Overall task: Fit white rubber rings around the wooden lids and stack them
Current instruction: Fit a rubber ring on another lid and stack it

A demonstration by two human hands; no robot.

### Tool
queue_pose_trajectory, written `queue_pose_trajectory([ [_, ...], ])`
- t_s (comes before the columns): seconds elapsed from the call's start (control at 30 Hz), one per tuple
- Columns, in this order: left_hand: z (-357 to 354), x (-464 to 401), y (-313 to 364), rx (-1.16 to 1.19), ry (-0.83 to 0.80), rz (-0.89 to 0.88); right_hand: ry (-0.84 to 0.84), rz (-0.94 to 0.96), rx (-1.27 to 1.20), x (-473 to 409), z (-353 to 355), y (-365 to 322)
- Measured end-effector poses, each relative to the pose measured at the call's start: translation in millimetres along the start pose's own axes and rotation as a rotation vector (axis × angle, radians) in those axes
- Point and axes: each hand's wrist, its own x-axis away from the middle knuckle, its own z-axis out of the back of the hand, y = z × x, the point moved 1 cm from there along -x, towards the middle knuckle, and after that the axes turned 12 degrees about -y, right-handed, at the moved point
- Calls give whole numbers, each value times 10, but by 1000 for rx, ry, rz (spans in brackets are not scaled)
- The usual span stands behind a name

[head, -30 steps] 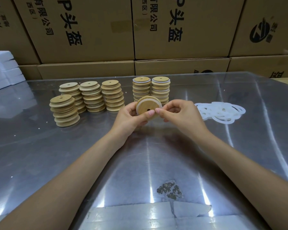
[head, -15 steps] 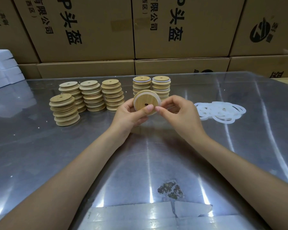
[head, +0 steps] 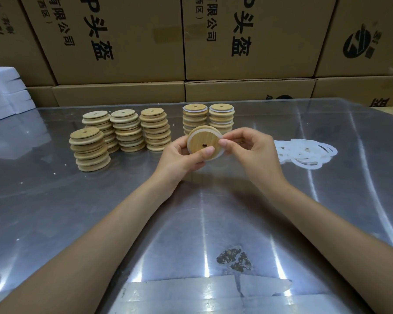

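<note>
I hold one round wooden lid [head: 202,141] upright above the table, its face with the small centre hole turned toward me. A white rubber ring [head: 216,156] runs around its rim. My left hand [head: 182,156] grips the lid from the left, thumb on its face. My right hand [head: 250,152] pinches the ring at the lid's right edge. Several stacks of bare wooden lids [head: 125,130] stand at the left. Two stacks of ringed lids [head: 208,117] stand just behind the held lid. A pile of loose white rings [head: 304,152] lies to the right.
The table top [head: 123,211] is shiny metal under a clear sheet, with a dark worn patch [head: 234,259] near me. Cardboard boxes [head: 247,41] form a wall along the far edge. A stack of white sheets [head: 5,94] sits at the far left.
The lid has been lifted slightly and tilted up, so its face now points at me. My right fingers have worked round to its right edge.
</note>
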Motion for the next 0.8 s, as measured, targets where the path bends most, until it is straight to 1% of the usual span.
queue_pose_trajectory([
  [0.1,6,1,19,-30,-11,-4,-4,-7,-53,-6,7,1],
  [0.23,0,-7,41,-83,-15,-8,-12,-45,-204,-2,0,8],
  [0.33,9,-15,56,-122,-12,-16,-11,-82,-232,9,-11,35],
  [0.43,14,-22,55,-164,-13,-39,-2,-71,-216,8,-2,49],
  [0.57,40,-31,44,-204,-21,-63,-29,-14,-153,7,5,46],
  [0.73,-7,-18,-9,-218,-57,-38,-47,9,-96,-28,-2,67],
  [0.8,-29,-10,-14,-208,-54,-9,-80,16,-27,-30,-9,92],
])
